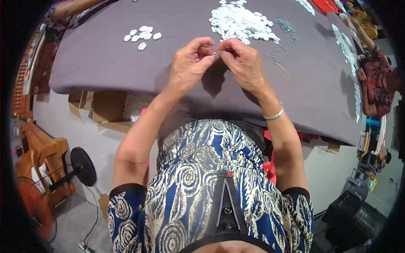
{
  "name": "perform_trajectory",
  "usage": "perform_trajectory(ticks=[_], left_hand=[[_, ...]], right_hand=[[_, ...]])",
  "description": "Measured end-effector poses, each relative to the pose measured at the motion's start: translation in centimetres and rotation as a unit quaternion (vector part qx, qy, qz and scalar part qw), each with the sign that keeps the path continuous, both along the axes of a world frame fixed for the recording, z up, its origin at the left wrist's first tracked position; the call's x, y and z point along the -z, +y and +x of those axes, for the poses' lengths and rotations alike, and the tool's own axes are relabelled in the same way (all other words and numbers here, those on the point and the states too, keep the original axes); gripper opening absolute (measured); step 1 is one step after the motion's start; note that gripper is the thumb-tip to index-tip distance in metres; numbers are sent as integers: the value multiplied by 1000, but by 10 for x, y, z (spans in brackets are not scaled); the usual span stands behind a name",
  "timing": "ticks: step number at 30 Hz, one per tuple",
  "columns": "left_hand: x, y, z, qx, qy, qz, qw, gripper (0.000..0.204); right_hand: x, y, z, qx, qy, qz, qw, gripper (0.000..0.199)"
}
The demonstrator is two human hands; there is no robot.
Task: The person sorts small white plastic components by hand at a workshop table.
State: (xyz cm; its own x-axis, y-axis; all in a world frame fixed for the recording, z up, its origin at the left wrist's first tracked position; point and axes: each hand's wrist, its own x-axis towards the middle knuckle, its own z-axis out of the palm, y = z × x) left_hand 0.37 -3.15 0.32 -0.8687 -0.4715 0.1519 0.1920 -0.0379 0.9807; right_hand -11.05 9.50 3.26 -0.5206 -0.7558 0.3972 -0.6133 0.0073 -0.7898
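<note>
Two hands pinch one small part.
Left hand [190,63] and right hand [242,63] fingers grasp a small metal piece [215,54] above the table [105,63] near edge; bare cloth around.

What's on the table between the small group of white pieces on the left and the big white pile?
In the head view, nothing: only bare grey cloth separates the small group from the big pile. Both hands work nearer the table edge.
</note>
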Motion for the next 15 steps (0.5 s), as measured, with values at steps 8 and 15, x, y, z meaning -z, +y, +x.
perform_trajectory(ticks=[8, 15], left_hand=[[-8, 1, 0, -33, -2, 6, 999, 28], [-7, 2, 0, -5, 15, 62, 998, 28]], right_hand=[[-2, -4, 6, 17, 42, -20, 999, 9], [-7, 3, 4, 2, -8, -8, 1000, 8]])
